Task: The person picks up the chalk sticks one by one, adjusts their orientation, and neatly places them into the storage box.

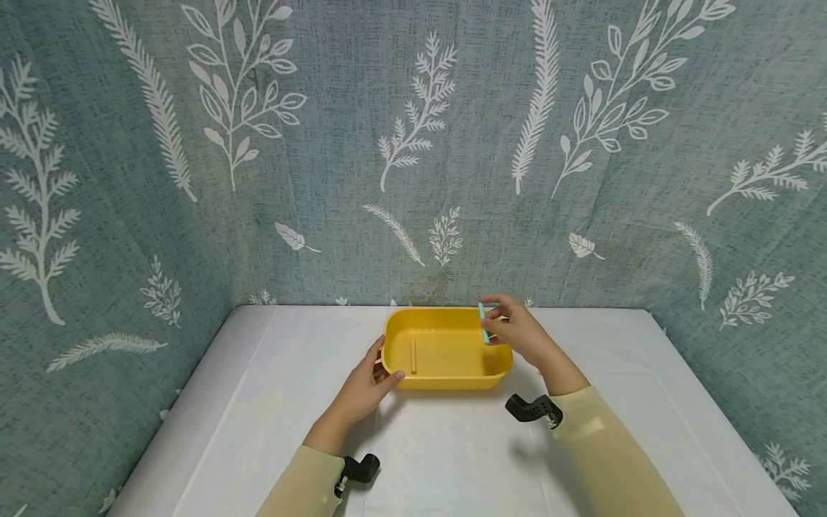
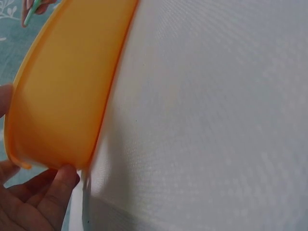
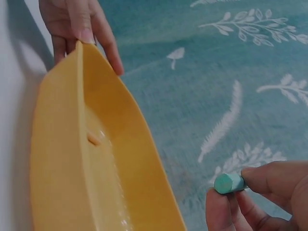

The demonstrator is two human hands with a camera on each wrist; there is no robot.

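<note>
Sleeves [image 1: 614,449] cross the lower frame; centre, I see the left grip [image 1: 362,391] clasping a yellow tray [image 1: 452,383], likely steadying it, the right grip [image 1: 518,333] pinching a turquoise stick [image 1: 485,334].

Prob. draped booth [image 1: 84,172], leaf-print bkgd cloth [image 1: 349,129], wht tbl [image 1: 452,452]

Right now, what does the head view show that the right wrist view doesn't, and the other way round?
Head only: pale yellow sleeves and black wrist devices.
Right wrist only: the round end of the turquoise stick, face-on.
Both: that stick pinched by the right hand, the left hand gripping the yellow tray, the orange stick inside it, white table and patterned cloth.
</note>
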